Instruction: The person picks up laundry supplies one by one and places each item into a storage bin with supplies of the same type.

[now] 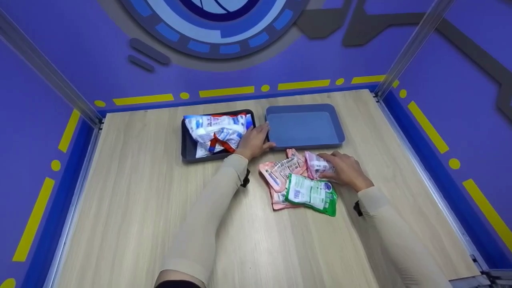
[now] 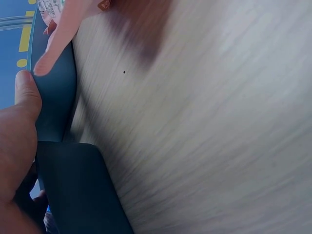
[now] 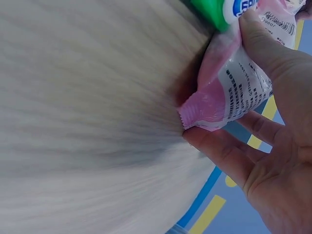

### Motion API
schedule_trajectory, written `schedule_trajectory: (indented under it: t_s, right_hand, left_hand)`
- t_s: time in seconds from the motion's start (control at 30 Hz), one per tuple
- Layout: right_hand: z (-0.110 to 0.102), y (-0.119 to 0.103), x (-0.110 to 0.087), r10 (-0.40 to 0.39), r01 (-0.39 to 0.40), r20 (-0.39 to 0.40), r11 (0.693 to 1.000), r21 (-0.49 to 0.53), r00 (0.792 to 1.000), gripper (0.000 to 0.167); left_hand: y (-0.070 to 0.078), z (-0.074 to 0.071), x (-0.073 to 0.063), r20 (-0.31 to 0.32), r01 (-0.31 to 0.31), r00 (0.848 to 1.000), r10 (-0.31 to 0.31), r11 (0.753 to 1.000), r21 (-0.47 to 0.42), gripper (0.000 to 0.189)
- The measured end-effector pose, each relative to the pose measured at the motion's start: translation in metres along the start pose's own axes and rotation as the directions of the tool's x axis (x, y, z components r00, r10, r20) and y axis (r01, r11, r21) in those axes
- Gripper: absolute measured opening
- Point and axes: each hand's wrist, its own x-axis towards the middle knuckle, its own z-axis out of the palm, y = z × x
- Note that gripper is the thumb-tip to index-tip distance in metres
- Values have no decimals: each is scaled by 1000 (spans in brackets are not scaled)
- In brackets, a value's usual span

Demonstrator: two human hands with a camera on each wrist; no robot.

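My right hand [image 1: 346,170] holds a small pink-and-white packet [image 1: 316,165] at the right of a loose pile. In the right wrist view the thumb lies on one side of this packet [image 3: 243,83], the fingers along its other edge. Beside it are a green-and-white packet [image 1: 312,193] and several salmon-pink packets [image 1: 276,174], partly overlapped. My left hand [image 1: 255,142] rests between the two trays, fingers extended at the right rim of the black tray [image 1: 190,159], thumb by the near-left corner of the blue-grey tray [image 1: 306,126]. Its fingertips are partly hidden.
White, blue and red bags [image 1: 218,130] fill the black tray and rise above its rim. Both trays stand side by side towards the back of the wooden table [image 1: 140,208]. Purple-blue panels [image 1: 228,80] enclose the table at the back and sides.
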Motion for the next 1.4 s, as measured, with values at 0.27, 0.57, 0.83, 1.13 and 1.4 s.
schedule_trajectory:
  t_s: [0.27, 0.57, 0.83, 1.13, 1.4]
  right_hand:
    - [-3, 3, 1, -23, 23, 10, 1000, 0, 1000, 72]
    - [-9, 6, -3, -9, 7, 34, 999, 43, 999, 68]
    - [-9, 6, 0, -3, -1, 53, 997, 80, 999, 67]
    - [-14, 3, 2, -21, 16, 43, 995, 98, 999, 63]
    - [-15, 3, -2, -62, 63, -27, 997, 42, 998, 64]
  left_hand:
    - [-1, -1, 0, 5, 3, 1000, -3, 1000, 24, 87]
    - [2, -3, 1, 15, 5, 1000, -5, 1000, -9, 88]
    - [1, -3, 0, 21, 14, 1000, -14, 1000, 5, 88]
    - [1, -2, 0, 17, 14, 1000, -14, 1000, -16, 85]
    - [1, -2, 0, 15, 11, 1000, -11, 1000, -1, 83]
